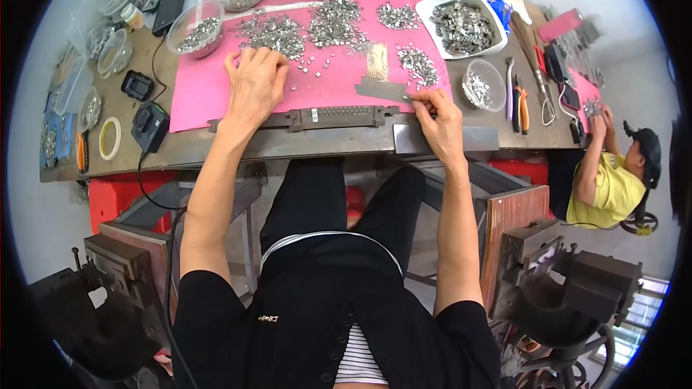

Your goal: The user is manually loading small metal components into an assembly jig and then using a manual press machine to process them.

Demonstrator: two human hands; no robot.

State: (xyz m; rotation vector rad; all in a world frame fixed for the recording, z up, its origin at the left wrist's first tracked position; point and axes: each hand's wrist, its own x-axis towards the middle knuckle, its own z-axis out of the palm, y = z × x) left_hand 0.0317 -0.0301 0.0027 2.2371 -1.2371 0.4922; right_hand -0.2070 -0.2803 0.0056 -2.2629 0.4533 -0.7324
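On the left part of the pink mat (205, 94), my left hand (256, 81) rests palm down beside a pile of small silvery metal pieces (277, 34). Its fingers are bent inward and their tips are hidden, so anything in them does not show. My right hand (440, 121) pinches the right end of a flat grey metal strip (380, 89), which lies across the mat. Between my hands, along the mat's near edge, is a long dark metal fixture (339, 118) with a row of narrow slots. A few loose pieces are scattered by my left fingers.
Clear tubs (196, 29) of metal pieces line the back and left. A white tray (461, 25), a round tub (483, 85) and orange-handled pliers (524, 112) are at right. A black charger (150, 126) sits left. Another person (613, 180) works far right.
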